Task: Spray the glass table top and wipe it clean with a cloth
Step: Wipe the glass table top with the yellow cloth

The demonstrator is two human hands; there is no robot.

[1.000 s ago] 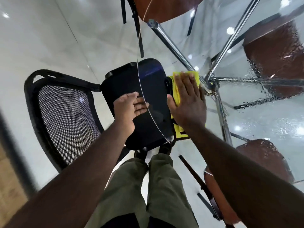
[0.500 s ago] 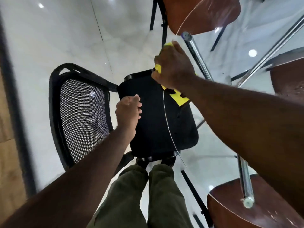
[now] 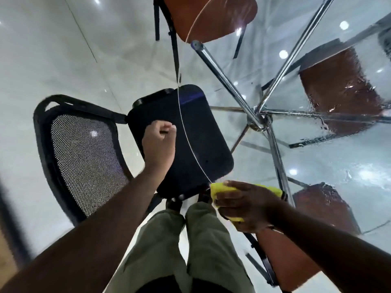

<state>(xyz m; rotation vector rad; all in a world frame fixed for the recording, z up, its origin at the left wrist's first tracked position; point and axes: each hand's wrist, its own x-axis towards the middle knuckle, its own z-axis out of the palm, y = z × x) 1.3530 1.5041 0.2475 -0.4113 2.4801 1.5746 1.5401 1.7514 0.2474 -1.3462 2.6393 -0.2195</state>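
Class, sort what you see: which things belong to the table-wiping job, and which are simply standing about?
In the job: glass table top, wet in places; yellow cloth; right hand gripping that cloth at the glass edge.
Standing about: black mesh chair; brown chairs; floor.

place: office/meeting area | cues: black mesh office chair (image 3: 84, 157), glass table (image 3: 232, 87) on chrome legs (image 3: 224, 75), brown chairs (image 3: 211, 15) around, glossy tiled floor (image 3: 63, 49)

wet glossy glass table top (image 3: 330, 166), shiny chrome legs (image 3: 230, 81)
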